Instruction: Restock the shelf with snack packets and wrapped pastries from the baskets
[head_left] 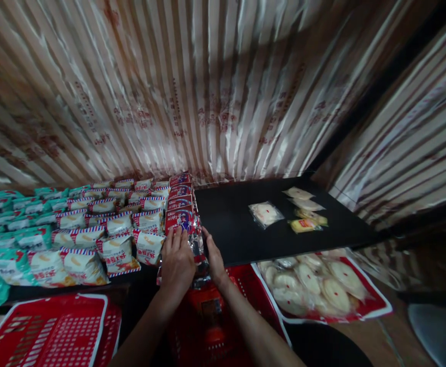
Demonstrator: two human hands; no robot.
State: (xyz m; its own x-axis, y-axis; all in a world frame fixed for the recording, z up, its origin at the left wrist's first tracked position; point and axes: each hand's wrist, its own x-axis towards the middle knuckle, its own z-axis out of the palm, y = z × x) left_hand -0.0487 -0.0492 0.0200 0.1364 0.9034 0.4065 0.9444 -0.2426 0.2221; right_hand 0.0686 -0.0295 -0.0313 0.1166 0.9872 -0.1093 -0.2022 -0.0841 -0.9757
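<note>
A row of red foil snack packets [179,203] stands along the right end of the packed snacks on the black shelf. My left hand [178,260] lies over the nearest red packet, fingers stretched forward; its shiny foil edge shows beside the wrist. Against the right side of that packet my right hand [215,257] is pressed, thumb and fingers along the foil. The packet sits between both hands, mostly covered by the left one. Below my wrists is a red basket [245,285] with an orange-red packet [209,306] inside, dim and blurred.
White snack bags [117,255] and teal bags [14,267] fill the shelf to the left. On the black shelf [230,219], a flat clear packet [266,214] and a yellow packet [307,224] lie rightward. Another basket [377,306] holds round wrapped breads [335,293]. A red basket [50,331] stands front left.
</note>
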